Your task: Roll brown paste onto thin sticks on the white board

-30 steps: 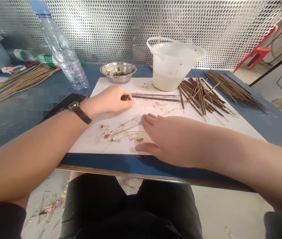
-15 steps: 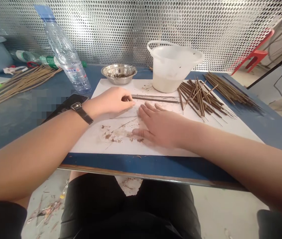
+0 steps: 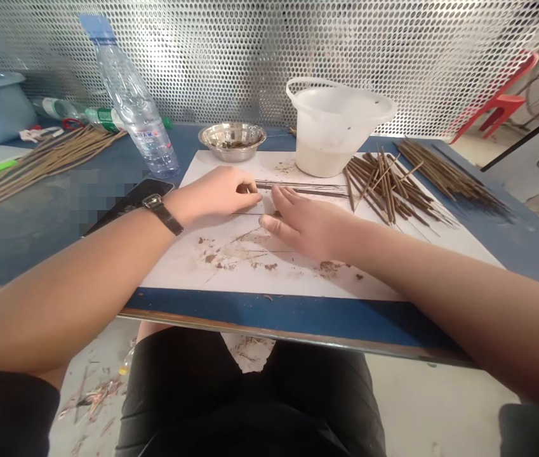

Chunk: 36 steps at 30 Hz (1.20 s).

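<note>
On the white sheet, my left hand has its fingers curled and pressed together near thin dark sticks; what it holds, if anything, is hidden. My right hand lies palm down just to the right, its thumb apart from the fingers, over the sheet. A thin dark line, like a bare stick, shows between the hands. Brown crumbs are scattered in front of them. A pile of brown coated sticks rests on the right part of the sheet.
Behind the sheet stand a metal bowl and a white plastic bucket. A tilted clear bottle and a dark phone are at the left. Long sticks lie far left, another bundle at the right.
My right hand has slid forward, away from the table's front edge, uncovering crumbs on the sheet. My left hand has kept its pose beside the thin sticks. The view has shifted slightly.
</note>
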Available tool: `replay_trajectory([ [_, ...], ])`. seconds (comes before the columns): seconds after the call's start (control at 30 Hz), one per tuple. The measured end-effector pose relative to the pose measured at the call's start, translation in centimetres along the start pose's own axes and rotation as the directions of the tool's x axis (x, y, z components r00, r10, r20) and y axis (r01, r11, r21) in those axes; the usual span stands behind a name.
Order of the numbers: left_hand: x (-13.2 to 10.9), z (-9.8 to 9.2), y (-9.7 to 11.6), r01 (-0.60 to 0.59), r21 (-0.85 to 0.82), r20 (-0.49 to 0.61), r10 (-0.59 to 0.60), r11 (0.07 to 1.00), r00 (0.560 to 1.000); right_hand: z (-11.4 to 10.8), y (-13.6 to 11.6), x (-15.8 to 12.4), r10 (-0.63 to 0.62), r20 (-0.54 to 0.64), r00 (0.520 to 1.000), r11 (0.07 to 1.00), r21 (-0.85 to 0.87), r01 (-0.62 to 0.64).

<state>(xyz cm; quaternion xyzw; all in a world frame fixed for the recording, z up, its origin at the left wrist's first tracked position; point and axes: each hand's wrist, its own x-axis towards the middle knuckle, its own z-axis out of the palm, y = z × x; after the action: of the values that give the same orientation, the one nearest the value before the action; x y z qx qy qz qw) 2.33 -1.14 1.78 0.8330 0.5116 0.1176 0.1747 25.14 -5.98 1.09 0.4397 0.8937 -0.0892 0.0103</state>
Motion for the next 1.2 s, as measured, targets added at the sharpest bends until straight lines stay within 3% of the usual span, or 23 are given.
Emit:
replay_trajectory([
  [0.13, -0.1, -0.2, 0.4, 0.036, -0.005, 0.01, -0.036, 0.999, 0.999, -1.0, -1.5, -1.6, 0.072, 0.023, 0.997, 0.997, -0.035, -0.071],
  [0.4, -0.1, -0.2, 0.7, 0.057, 0.033, 0.019, -0.057, 0.998, 0.998, -0.7, -5.5, -4.1, 0.042, 0.105, 0.994, 0.989, -0.146, -0.027],
  [0.6, -0.2, -0.2, 0.7, 0.044, 0.025, 0.028, -0.045, 0.999, 0.999, -0.5, -3.8, -1.2, 0.043, 0.125, 0.991, 0.994, -0.109, -0.029],
  [0.73, -0.2, -0.2, 0.7, 0.048, 0.022, 0.019, -0.048, 0.999, 0.999, -0.5, -4.1, -2.4, -0.047, 0.107, 0.993, 0.994, -0.089, 0.056],
  [0.87, -0.3, -0.3, 0.9, 0.06, 0.029, 0.023, -0.06, 0.998, 0.998, -0.8, -5.8, -4.5, -0.045, 0.147, 0.988, 0.993, -0.1, 0.06],
  [1.07, -0.1, -0.2, 0.6, 0.053, 0.057, 0.02, -0.054, 0.997, 0.998, -0.4, -3.9, -1.4, -0.037, 0.067, 0.997, 0.997, -0.06, 0.041],
  [1.2, 0.0, -0.2, 0.5, 0.052, 0.061, 0.016, -0.053, 0.997, 0.998, -1.3, -4.3, -2.0, -0.046, 0.08, 0.996, 0.994, -0.094, 0.053],
])
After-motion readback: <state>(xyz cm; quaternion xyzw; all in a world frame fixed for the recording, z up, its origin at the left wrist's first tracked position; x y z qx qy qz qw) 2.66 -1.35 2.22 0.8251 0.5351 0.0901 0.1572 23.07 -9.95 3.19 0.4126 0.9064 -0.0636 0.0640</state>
